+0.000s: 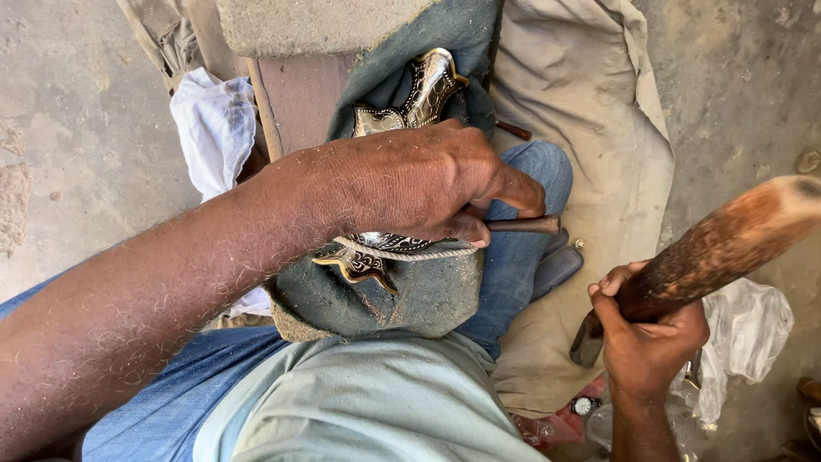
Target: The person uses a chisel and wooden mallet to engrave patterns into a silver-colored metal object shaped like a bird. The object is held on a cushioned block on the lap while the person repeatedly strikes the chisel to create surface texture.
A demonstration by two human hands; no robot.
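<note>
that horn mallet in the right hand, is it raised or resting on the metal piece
Raised. The right hand grips the mallet off to the side, clear of the ornate metal piece and the chisel in the left hand.

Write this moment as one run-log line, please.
left hand: holds punch on engraved metal piece | right hand: grips wooden mallet, raised | pad: on lap

Cloths, plastic and bare floor around the work

A white cloth (214, 128) lies crumpled at upper left beside a reddish wooden plank (295, 107). A beige sheet (590, 111) spreads over the grey concrete floor (77, 111). Clear crumpled plastic (753, 329) sits at right, and a small round watch face (583, 405) lies near the bottom edge.
</note>
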